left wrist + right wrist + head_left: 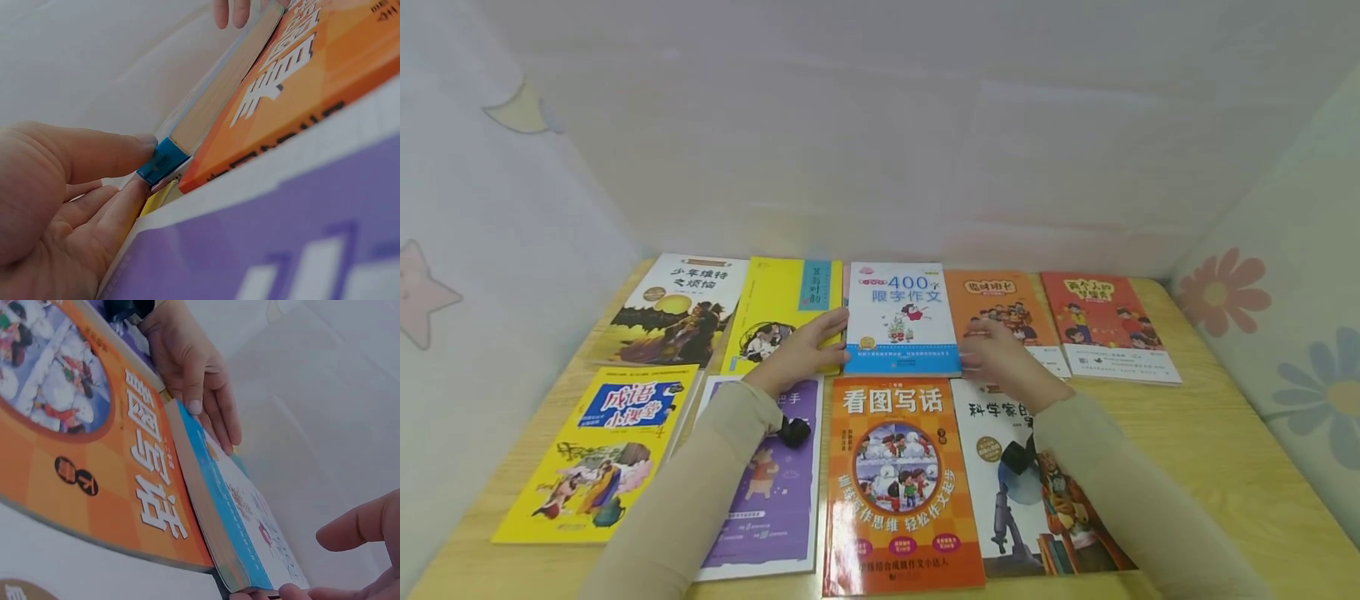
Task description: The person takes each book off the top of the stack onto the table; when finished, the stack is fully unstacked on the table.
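Observation:
A thick blue-and-white composition book (904, 317) lies in the middle of the back row, between both hands. My left hand (808, 348) is at its left side, where thumb and fingers pinch the blue corner of the spine (164, 161). At the opposite edge is my right hand (1011, 358). In the right wrist view its thumb (353, 531) stands away from the cover, while its fingers touch the book's near corner; part of those fingers is cut off by the frame. Directly in front of this book lies an orange picture-writing book (902, 492).
Yellow (786, 304), dark-pictured (673, 312), orange (1000, 312) and red (1108, 325) books fill the back row. In front lie another yellow book (598, 458), a purple book (775, 517) and a white science book (1045, 492). A pale curtain (880, 167) rises behind the wooden table (1247, 475).

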A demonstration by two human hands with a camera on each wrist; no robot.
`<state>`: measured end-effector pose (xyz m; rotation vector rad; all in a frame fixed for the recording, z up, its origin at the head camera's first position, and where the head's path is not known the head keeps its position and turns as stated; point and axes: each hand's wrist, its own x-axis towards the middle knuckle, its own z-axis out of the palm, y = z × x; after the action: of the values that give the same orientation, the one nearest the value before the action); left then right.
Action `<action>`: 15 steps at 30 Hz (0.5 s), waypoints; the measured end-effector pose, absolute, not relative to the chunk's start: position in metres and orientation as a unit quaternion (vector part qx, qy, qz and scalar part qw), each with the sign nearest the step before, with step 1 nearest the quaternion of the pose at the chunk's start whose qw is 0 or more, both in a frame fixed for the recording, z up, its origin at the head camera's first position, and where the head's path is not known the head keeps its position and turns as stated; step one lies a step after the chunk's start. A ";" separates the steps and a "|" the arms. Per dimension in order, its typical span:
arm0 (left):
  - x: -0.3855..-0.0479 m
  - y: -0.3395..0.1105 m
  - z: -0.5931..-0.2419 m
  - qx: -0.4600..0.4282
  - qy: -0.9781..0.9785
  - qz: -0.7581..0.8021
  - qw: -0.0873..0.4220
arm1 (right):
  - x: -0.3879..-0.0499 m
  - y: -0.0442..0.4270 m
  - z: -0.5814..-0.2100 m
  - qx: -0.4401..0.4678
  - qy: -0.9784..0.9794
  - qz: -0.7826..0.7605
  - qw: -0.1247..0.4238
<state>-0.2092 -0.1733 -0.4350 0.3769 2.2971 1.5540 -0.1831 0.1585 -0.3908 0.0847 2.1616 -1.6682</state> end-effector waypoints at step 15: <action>-0.211 -0.173 -0.437 0.142 0.799 0.558 0.175 | -0.199 0.163 -0.397 0.096 0.612 -0.741 0.259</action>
<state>-0.2106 -0.1727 -0.4372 0.4033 2.2635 1.5800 -0.1991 0.1626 -0.3972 0.2600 1.6594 -2.0089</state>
